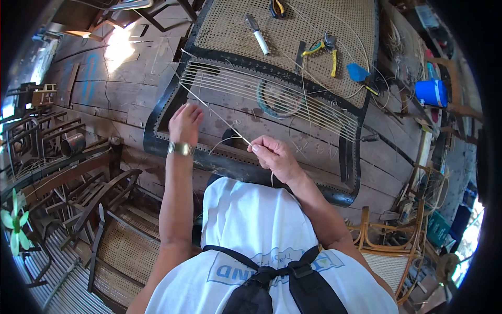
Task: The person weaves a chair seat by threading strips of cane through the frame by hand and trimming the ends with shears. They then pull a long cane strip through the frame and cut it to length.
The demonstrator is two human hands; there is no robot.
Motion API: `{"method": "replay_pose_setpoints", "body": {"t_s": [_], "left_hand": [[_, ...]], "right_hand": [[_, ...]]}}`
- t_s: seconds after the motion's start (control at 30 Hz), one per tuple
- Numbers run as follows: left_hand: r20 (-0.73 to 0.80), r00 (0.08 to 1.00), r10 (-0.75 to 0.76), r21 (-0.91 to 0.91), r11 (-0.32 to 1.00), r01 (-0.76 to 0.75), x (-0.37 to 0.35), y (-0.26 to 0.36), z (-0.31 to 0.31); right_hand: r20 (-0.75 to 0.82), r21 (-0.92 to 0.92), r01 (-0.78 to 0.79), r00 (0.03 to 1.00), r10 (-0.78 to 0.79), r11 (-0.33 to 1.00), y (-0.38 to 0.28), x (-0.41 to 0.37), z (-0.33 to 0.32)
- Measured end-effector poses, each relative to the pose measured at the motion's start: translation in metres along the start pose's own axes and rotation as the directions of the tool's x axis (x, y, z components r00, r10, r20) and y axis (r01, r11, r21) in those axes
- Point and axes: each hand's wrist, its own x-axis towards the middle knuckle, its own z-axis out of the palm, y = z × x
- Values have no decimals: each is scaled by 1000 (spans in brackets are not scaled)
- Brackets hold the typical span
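A dark frame (157, 121) with small holes along its edges lies before me, with several pale cane strands (235, 82) stretched side by side across its opening. My right hand (275, 157) pinches a light cane strand (222, 119), which runs taut up to the frame's upper left corner. Over the frame's left part hovers my left hand (185, 121), with a gold watch (180, 148) on the wrist. Its fingers are bent and blurred, and whether they hold anything cannot be made out. Woven cane mesh (225, 26) fills the frame's far section.
On the mesh lie a white-handled tool (258, 36), yellow-handled pliers (333, 57), a second pair of pliers (277, 8) and a blue object (357, 72). A blue bucket (432, 93) stands at right. Chairs (123, 246) crowd the lower left; a rattan chair (387, 261) is lower right.
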Motion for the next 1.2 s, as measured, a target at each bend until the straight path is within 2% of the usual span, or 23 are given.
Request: {"method": "replay_pose_setpoints", "body": {"t_s": [0.07, 0.1, 0.17, 0.27, 0.3, 0.33, 0.4, 0.43, 0.5, 0.57, 0.6, 0.63, 0.67, 0.7, 0.73, 0.77, 0.8, 0.87, 0.9, 0.93, 1.0, 1.1, 1.2], "left_hand": [[-33, 959, -280, -115, 955, 275, 37, -10, 17], [-33, 958, -284, -117, 953, 279, 44, -12, 31], [-182, 889, -420, -143, 906, 398, 54, -7, 60], [-99, 935, -340, -93, 939, 331, 94, -33, 53], [134, 932, -337, -213, 909, 359, 127, -53, 30], [135, 929, -345, -206, 907, 367, 120, -51, 33], [81, 951, -299, -186, 933, 309, 90, -36, 41], [3, 923, -385, -161, 911, 380, 76, -32, 42], [32, 919, -393, -121, 911, 394, 16, -10, 51], [222, 880, -419, -6, 902, 431, -42, 7, 53], [218, 881, -420, -6, 902, 431, -68, 12, 54], [271, 869, -414, 113, 910, 399, -91, 17, 55], [322, 853, -410, 226, 909, 351, -103, 17, 56], [317, 859, -403, 221, 912, 346, -108, 12, 54], [333, 881, -337, 342, 914, 220, -110, 4, 49], [356, 894, -271, 453, 887, 89, -110, -4, 43], [352, 899, -263, 447, 890, 85, -105, -15, 35], [415, 873, -257, 284, 948, 144, -99, -26, 32], [348, 894, -283, 241, 948, 206, -100, -33, 30], [349, 896, -275, 236, 951, 200, -106, -33, 37], [252, 931, -265, 17, 963, 270, -115, -36, 48], [243, 958, -151, -66, 983, 171, -109, -61, 46], [252, 964, -86, -91, 990, 112, -106, -74, 44]], "right_hand": [[-4, -72, 9, 1000, -9, 997, -13, 0, 5], [-8, -140, 20, 1000, -22, 990, -16, 0, 7], [-25, -151, 17, 999, -21, 988, -16, 0, 3], [-66, -184, 39, 996, -52, 982, -8, 2, -2], [-86, -212, 64, 993, -84, 975, -6, 2, -3], [-96, -206, 60, 992, -81, 977, -5, 1, -4], [-103, -186, 23, 994, -42, 982, -5, 0, -5], [-109, -180, 22, 993, -43, 983, -4, 0, -5], [-110, -111, 35, 993, -47, 993, -1, 2, -5], [-114, -106, 29, 993, -41, 994, 1, 2, -6], [-115, -108, 24, 993, -36, 994, 2, 2, -6], [-110, -108, 24, 993, -36, 994, 5, 4, -6], [-113, -153, 103, 986, -121, 983, 10, 8, -7], [-111, -198, 179, 973, -203, 964, 13, 10, -6], [-99, -198, 180, 974, -202, 964, 11, 8, -5], [-65, -120, 109, 991, -117, 987, 6, 5, -5], [-26, -48, 33, 999, -34, 998, 4, 3, -4], [-20, -52, 37, 999, -38, 998, 4, 2, -1], [-23, -50, 42, 999, -44, 998, 5, 2, 1], [-17, -55, 46, 999, -47, 997, 5, 1, 3], [-14, -47, 61, 998, -62, 997, 6, 0, 8], [-11, -77, 112, 993, -113, 991, 17, 3, 11], [-10, -38, 87, 996, -88, 995, 15, 1, 12]]}}
